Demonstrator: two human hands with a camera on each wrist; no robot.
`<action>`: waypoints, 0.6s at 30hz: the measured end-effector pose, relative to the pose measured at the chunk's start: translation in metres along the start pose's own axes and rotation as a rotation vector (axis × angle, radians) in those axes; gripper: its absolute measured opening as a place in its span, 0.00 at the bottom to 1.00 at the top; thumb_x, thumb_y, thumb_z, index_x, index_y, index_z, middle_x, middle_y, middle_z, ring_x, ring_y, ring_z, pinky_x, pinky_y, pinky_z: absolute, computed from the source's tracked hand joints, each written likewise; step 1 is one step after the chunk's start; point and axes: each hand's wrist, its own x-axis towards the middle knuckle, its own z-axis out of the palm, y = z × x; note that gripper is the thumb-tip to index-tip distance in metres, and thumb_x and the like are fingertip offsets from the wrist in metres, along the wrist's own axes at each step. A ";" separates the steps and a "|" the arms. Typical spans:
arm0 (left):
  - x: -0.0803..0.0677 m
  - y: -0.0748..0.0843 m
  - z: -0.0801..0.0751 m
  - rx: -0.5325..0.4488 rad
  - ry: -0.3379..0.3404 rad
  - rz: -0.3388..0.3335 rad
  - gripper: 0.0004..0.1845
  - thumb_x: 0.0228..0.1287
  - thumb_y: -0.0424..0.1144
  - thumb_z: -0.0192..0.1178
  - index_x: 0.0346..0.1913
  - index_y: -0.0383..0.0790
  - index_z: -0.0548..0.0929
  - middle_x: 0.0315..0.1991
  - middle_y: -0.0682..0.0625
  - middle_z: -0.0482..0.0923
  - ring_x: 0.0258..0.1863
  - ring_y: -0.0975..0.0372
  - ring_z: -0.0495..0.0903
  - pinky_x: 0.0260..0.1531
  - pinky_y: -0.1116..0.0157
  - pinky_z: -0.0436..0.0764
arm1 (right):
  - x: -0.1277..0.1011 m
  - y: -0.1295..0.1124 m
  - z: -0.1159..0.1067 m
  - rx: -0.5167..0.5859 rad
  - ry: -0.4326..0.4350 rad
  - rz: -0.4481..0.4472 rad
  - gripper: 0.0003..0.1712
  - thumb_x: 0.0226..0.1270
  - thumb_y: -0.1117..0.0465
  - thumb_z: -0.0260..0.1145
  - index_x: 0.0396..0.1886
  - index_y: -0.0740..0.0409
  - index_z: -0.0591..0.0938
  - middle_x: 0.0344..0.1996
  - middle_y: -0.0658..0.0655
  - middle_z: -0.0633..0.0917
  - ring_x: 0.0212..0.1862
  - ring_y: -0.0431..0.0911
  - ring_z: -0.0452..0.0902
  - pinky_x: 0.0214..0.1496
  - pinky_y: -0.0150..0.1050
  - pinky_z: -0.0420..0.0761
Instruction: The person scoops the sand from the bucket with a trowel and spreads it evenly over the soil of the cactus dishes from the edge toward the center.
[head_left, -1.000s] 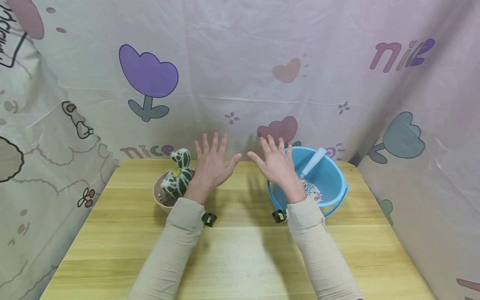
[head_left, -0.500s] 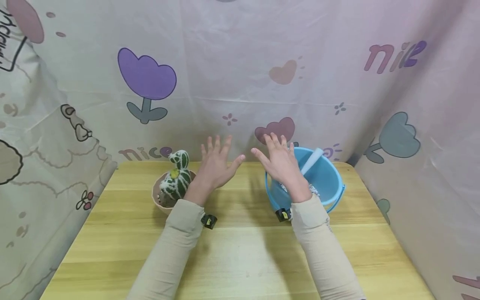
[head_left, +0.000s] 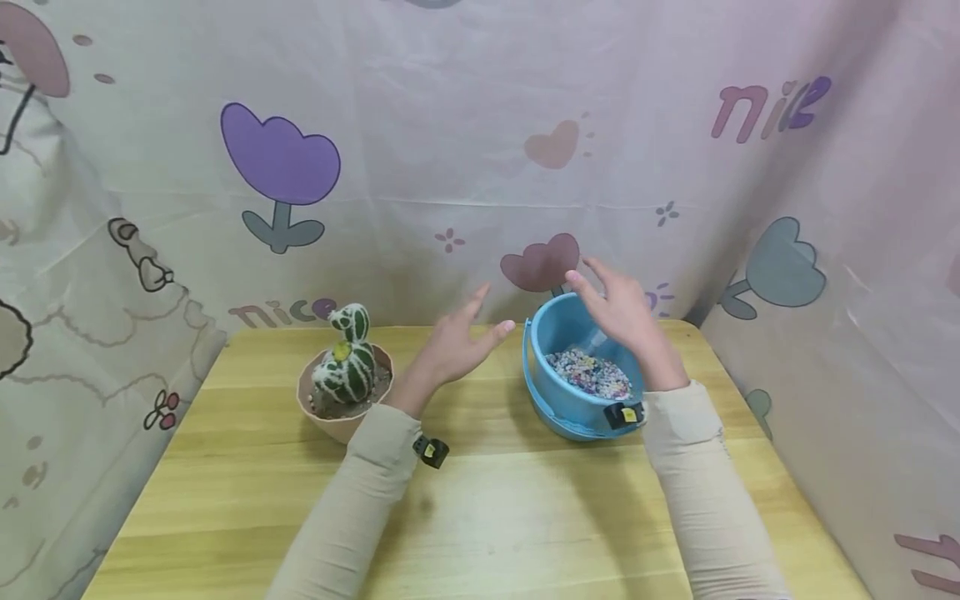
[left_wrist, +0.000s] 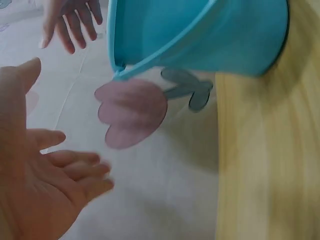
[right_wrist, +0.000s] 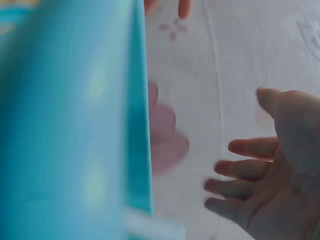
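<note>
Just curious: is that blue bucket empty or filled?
Partly filled: the blue bucket holds small multicoloured beads lying well below its rim.

— Where do the vessels stand on the table (head_left: 480, 517)?
— The potted cactus (head_left: 345, 375) stands left of centre; the bucket (head_left: 577, 400) stands right of it, near the backdrop (head_left: 450, 125) behind.
— And the hands?
— The left hand (head_left: 457, 346) hovers between pot and bucket; the right hand (head_left: 622, 312) hovers over the bucket's far rim. Beads (head_left: 588, 375) lie inside the bucket.
</note>
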 end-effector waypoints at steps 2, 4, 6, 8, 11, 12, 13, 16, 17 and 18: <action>0.001 0.003 0.007 -0.066 0.018 -0.024 0.48 0.72 0.73 0.53 0.86 0.55 0.53 0.74 0.40 0.74 0.72 0.46 0.76 0.72 0.39 0.75 | -0.003 0.011 -0.008 0.005 0.031 0.020 0.41 0.83 0.36 0.52 0.81 0.60 0.66 0.76 0.69 0.72 0.75 0.68 0.70 0.75 0.68 0.73; 0.003 0.005 0.015 -0.125 0.042 -0.046 0.46 0.73 0.71 0.55 0.84 0.50 0.59 0.67 0.38 0.81 0.67 0.47 0.82 0.68 0.41 0.80 | -0.007 0.022 -0.015 0.010 0.061 0.039 0.39 0.83 0.40 0.55 0.79 0.61 0.69 0.73 0.70 0.76 0.71 0.68 0.75 0.71 0.66 0.78; 0.003 0.009 0.022 -0.184 0.054 -0.074 0.43 0.74 0.67 0.57 0.81 0.44 0.65 0.62 0.37 0.85 0.61 0.48 0.87 0.62 0.44 0.86 | -0.010 0.032 -0.021 0.011 0.082 0.060 0.37 0.83 0.42 0.57 0.77 0.62 0.71 0.70 0.70 0.78 0.69 0.67 0.77 0.68 0.65 0.81; 0.001 0.010 0.026 -0.267 0.060 -0.114 0.39 0.75 0.62 0.59 0.77 0.38 0.72 0.58 0.37 0.87 0.55 0.48 0.90 0.57 0.47 0.89 | -0.010 0.042 -0.024 0.012 0.089 0.075 0.36 0.82 0.43 0.57 0.76 0.63 0.72 0.69 0.71 0.79 0.69 0.68 0.78 0.68 0.65 0.81; -0.001 0.014 0.032 -0.451 0.038 -0.173 0.31 0.76 0.54 0.62 0.68 0.31 0.79 0.51 0.34 0.89 0.47 0.46 0.92 0.48 0.51 0.93 | -0.010 0.053 -0.028 0.005 0.079 0.087 0.35 0.83 0.44 0.58 0.75 0.66 0.73 0.69 0.72 0.78 0.69 0.69 0.77 0.68 0.67 0.81; -0.001 0.015 0.034 -0.514 0.030 -0.192 0.29 0.76 0.50 0.63 0.65 0.28 0.81 0.49 0.32 0.89 0.45 0.45 0.92 0.46 0.53 0.93 | -0.009 0.057 -0.029 0.002 0.071 0.089 0.35 0.83 0.45 0.58 0.75 0.66 0.73 0.69 0.73 0.78 0.69 0.70 0.76 0.68 0.67 0.80; -0.001 0.016 0.035 -0.581 0.018 -0.214 0.27 0.76 0.47 0.64 0.63 0.27 0.82 0.47 0.31 0.89 0.44 0.43 0.92 0.45 0.54 0.93 | -0.009 0.060 -0.029 -0.004 0.062 0.090 0.35 0.83 0.45 0.58 0.74 0.67 0.73 0.69 0.73 0.78 0.69 0.70 0.76 0.68 0.68 0.80; -0.001 0.020 0.037 -0.708 -0.022 -0.279 0.22 0.76 0.42 0.64 0.59 0.24 0.83 0.45 0.28 0.88 0.44 0.42 0.92 0.45 0.55 0.93 | -0.009 0.069 -0.029 -0.020 0.034 0.093 0.34 0.83 0.47 0.59 0.73 0.69 0.74 0.69 0.74 0.78 0.68 0.71 0.76 0.68 0.68 0.79; 0.000 0.021 0.038 -0.737 -0.036 -0.299 0.22 0.76 0.41 0.64 0.59 0.24 0.84 0.45 0.28 0.88 0.44 0.42 0.92 0.46 0.54 0.93 | -0.009 0.071 -0.028 -0.021 0.025 0.095 0.33 0.83 0.47 0.59 0.73 0.69 0.74 0.68 0.75 0.78 0.68 0.71 0.76 0.68 0.68 0.79; 0.001 0.022 0.039 -0.760 -0.051 -0.318 0.22 0.76 0.41 0.64 0.59 0.23 0.84 0.44 0.28 0.88 0.44 0.42 0.92 0.46 0.54 0.92 | -0.009 0.073 -0.028 -0.021 0.016 0.099 0.33 0.83 0.48 0.59 0.73 0.69 0.74 0.68 0.75 0.78 0.68 0.71 0.77 0.68 0.68 0.79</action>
